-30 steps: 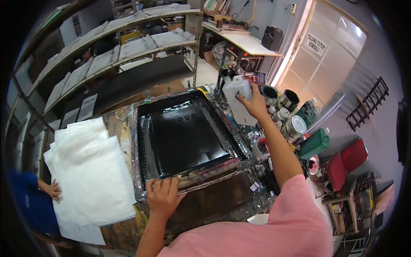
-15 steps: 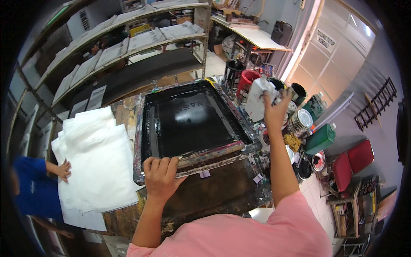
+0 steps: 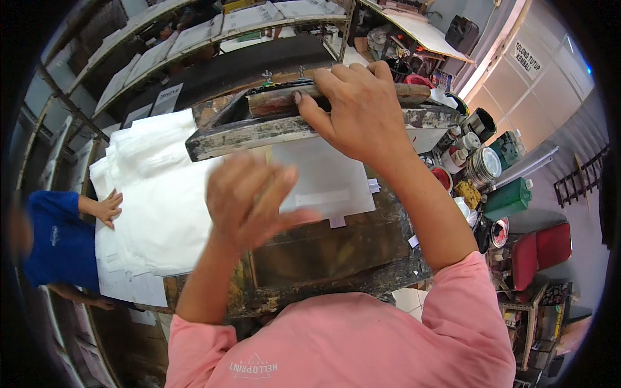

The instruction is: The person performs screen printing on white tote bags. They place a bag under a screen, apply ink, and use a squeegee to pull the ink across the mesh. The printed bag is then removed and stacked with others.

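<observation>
A screen-printing frame (image 3: 259, 140) is tilted with its near edge raised off the table. A squeegee with a worn wooden handle (image 3: 275, 101) lies along that near edge. My right hand (image 3: 362, 113) is closed over the frame edge and squeegee, its thumb pressed on the wood. Lower down and to the left, my left hand (image 3: 242, 200) is smeared by motion, thumb out to the side, apart from the frame. Below the frame a white sheet (image 3: 330, 171) lies flat on the dark board; small paper tabs (image 3: 337, 222) sit at its edge.
At left a pile of white sheets (image 3: 162, 187) has a co-worker's hand (image 3: 108, 208) resting on it. Ink cans (image 3: 484, 165), a green jug (image 3: 508, 199) and a yellow sponge (image 3: 467, 192) crowd the right. Racks (image 3: 213, 32) stand behind; a red chair (image 3: 543, 249) is at right.
The frame's near edge has risen, uncovering the white sheet. My right hand has moved from the white bottle onto the frame and squeegee. My left hand has let go of the frame.
</observation>
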`<act>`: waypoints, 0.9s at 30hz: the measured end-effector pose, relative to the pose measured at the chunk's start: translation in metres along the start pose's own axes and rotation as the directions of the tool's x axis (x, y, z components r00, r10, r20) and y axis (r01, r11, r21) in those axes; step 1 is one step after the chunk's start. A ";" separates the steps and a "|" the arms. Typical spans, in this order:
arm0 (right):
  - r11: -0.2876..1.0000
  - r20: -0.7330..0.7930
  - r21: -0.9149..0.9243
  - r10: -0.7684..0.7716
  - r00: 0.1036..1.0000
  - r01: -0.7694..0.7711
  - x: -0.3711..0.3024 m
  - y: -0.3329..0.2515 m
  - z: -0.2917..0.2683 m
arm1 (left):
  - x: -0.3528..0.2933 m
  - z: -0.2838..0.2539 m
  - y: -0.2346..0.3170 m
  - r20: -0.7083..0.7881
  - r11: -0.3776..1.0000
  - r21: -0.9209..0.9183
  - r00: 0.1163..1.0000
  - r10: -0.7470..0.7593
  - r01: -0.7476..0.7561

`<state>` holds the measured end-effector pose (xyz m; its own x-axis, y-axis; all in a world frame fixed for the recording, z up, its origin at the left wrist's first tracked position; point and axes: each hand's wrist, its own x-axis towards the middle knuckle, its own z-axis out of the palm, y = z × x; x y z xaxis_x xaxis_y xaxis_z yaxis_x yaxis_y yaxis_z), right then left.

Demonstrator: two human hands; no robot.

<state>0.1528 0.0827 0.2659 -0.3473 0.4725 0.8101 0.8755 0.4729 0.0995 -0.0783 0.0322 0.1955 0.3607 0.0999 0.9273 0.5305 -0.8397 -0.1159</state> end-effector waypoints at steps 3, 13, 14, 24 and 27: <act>1.000 0.027 -0.012 0.009 1.000 -0.009 0.012 0.003 -0.002 | -0.083 0.033 0.026 0.464 0.861 -0.123 0.796 -0.389 0.493; 0.997 -0.045 -0.064 -0.046 0.998 0.043 0.040 0.022 0.005 | -0.170 0.105 0.057 0.730 0.862 0.167 0.527 -0.434 0.478; 0.997 -0.050 -0.061 -0.043 0.998 0.040 0.040 0.021 0.005 | -0.169 0.102 0.056 0.731 0.865 0.143 0.537 -0.420 0.482; 0.999 0.020 -0.040 0.001 1.000 0.000 0.033 0.017 0.003 | -0.141 0.089 0.046 0.528 0.851 0.207 0.678 -0.512 0.482; 0.999 0.039 -0.033 0.029 0.999 -0.028 0.014 0.007 -0.002 | -0.087 0.034 0.011 0.406 0.286 -0.080 0.293 -0.866 0.955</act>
<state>0.1546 0.0913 0.2789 -0.3348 0.5148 0.7892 0.8953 0.4351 0.0960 -0.0778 0.0320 0.1013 -0.0420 0.9728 0.2278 0.4352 -0.1875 0.8806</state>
